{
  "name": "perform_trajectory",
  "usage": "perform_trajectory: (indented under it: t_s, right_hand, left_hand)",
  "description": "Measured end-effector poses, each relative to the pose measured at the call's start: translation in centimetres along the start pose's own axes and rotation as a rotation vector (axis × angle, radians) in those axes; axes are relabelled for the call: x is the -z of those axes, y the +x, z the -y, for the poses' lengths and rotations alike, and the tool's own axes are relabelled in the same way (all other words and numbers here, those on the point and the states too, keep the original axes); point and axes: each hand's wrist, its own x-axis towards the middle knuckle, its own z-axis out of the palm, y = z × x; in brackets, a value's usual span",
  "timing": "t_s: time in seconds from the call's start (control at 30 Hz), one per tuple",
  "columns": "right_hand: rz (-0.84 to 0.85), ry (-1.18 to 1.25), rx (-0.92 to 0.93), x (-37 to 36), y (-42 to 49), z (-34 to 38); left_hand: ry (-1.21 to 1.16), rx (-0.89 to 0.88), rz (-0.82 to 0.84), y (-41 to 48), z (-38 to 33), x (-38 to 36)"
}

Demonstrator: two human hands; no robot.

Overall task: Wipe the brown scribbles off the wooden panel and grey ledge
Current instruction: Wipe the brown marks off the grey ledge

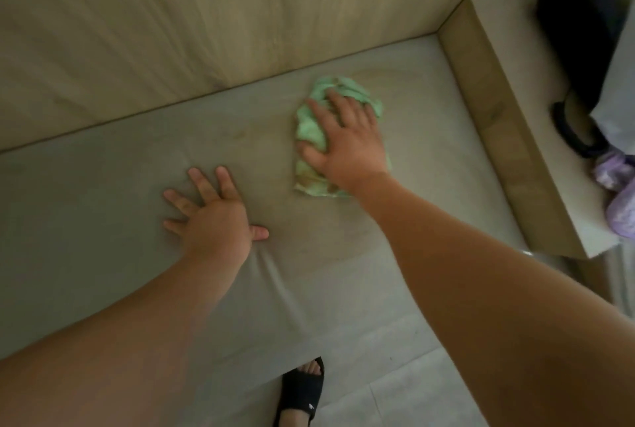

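The right hand (347, 144) lies palm down on a crumpled green cloth (309, 124), fingers spread and fairly straight across the top of it, thumb set against its left side. It presses the cloth onto the grey ledge (103, 203) rather than closing round it. The part of the cloth nearest the wrist carries brownish stains. The left hand (213, 220) lies to the left of the right one and nearer the person, flat on the same ledge with all fingers splayed and the thumb pointing toward the right arm; it holds nothing. The two hands are apart, with bare ledge between them. Beyond the left fingertips and left of the cloth, a faint darker smudge (240, 132) shows on the ledge; the dim light does not let me tell whether it is scribble. The wooden panel (171, 31) rises from the far edge of the ledge, past both hands, and no clear marks can be made out on it. To the right of the right hand a wooden side board (498, 124) closes off the ledge, and beyond it sit a dark rounded object (577, 41) and something purple (618, 193), both too blurred to name. Below the forearms, a foot in a black sandal (302, 392) stands on a pale tiled floor (395, 375).
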Motion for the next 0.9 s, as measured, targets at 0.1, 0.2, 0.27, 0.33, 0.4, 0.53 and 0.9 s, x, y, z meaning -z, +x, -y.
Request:
perform_trajectory:
  t_s: [0.1, 0.2, 0.27, 0.33, 0.4, 0.53, 0.9]
  right_hand:
    - [-0.007, 0.023, -0.314, 0.9, -3.4, -4.1]
    - [-0.004, 0.042, -0.462, 0.4, -7.4, -1.9]
    - [0.019, 0.022, -0.355, -0.5, -10.5, 1.6]
    - [0.067, -0.013, -0.055, -1.4, -14.2, 4.2]
    - [0.069, -0.032, 0.134, -1.5, -17.1, 3.6]
    - [-0.049, -0.037, -0.302, -1.2, -20.2, 1.3]
    - [0.285, 0.585, -0.246, -1.4, -23.2, 22.8]
  left_hand:
    - [-0.018, -0.023, -0.002, -0.1, 0.3, 0.7]
    - [-0.057, -0.049, -0.029, -0.3, 1.0, 0.7]
    - [-0.083, -0.085, -0.039, -0.8, 1.6, 0.6]
    - [-0.11, -0.125, -0.059, -1.5, 2.7, 0.7]
    - [-0.153, -0.177, -0.14, -2.4, 4.1, 0.9]
    - [-0.244, -0.205, -0.387, -5.1, 8.9, -0.4]
    - [-0.612, -0.011, -0.302, -14.6, 27.2, -5.4]
